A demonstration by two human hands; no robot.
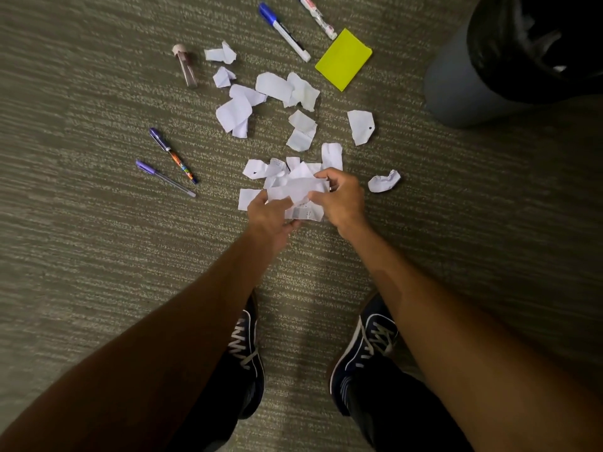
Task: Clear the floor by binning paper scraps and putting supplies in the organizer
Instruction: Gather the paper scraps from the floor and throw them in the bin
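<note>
The fingers (pixel 258 201) of the left hand (pixel 269 212) curl around the near-left edge of a bunch of scraps (pixel 293 187), and the right hand (pixel 341 199) pinches the same bunch from the other side, its thumb and fingertips closed on the white paper. The bunch sits low over the carpet (pixel 98 256), in the middle of the view, with more torn pieces lying under and around it.

Far left, two purple-capped pens lie side by side, apart: a clear-barrelled pen (pixel 164 177) nearer the person and a patterned pen (pixel 173 155) just beyond it. Further up lies a small clear tube (pixel 186 66) with a pale pink cap. To its right, loose scraps (pixel 235 109) spread across the carpet between the tube and the hands. Above them a blue-capped marker (pixel 284 31) lies at a slant, and a white correction pen (pixel 317 16) lies just beside it, its tip touching or nearly touching a yellow note pad (pixel 343 59). Right of the hands rests a crumpled paper ball (pixel 384 181), and above it a single scrap with a dark spot (pixel 360 125). At the far right stands a grey bin (pixel 456 79) with a black liner (pixel 522 44), well apart from the hands. Two dark laced shoes (pixel 244 363) stand on the carpet below the forearms.
</note>
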